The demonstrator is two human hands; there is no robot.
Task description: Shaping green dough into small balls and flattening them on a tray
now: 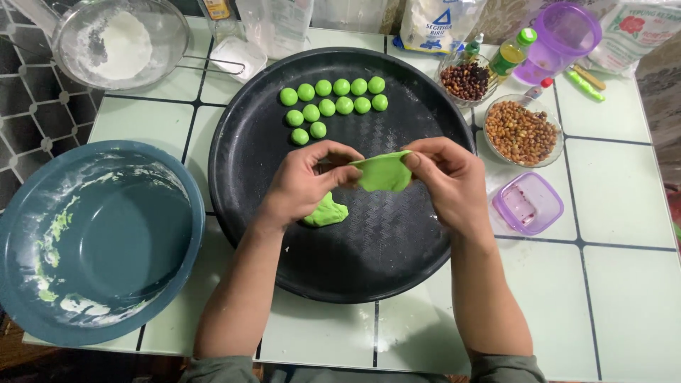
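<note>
Both hands meet above the middle of a large round black tray (284, 255) that sits on a pale tiled bench (624, 284). The left hand (301, 184) and the right hand (447, 181) pinch a flattened piece of green dough (383, 174) between thumbs and fingertips, one on each side of it, so the piece hangs stretched between them just above the tray. Under the left hand a lump of the same green dough (326, 211) lies on the tray. Toward the far side of the tray, small green dough balls (333, 99) sit in three rows, close together. To the left of the tray stands a big blue-grey bowl (21, 234) smeared with flour and green scraps. Behind it is a sieve with white flour (117, 42). To the right of the tray are a glass bowl of brown nuts (521, 131), a smaller bowl of dark beans (464, 79) and a little purple lidded box (528, 204), with a purple jug (560, 35) farther back.
</note>
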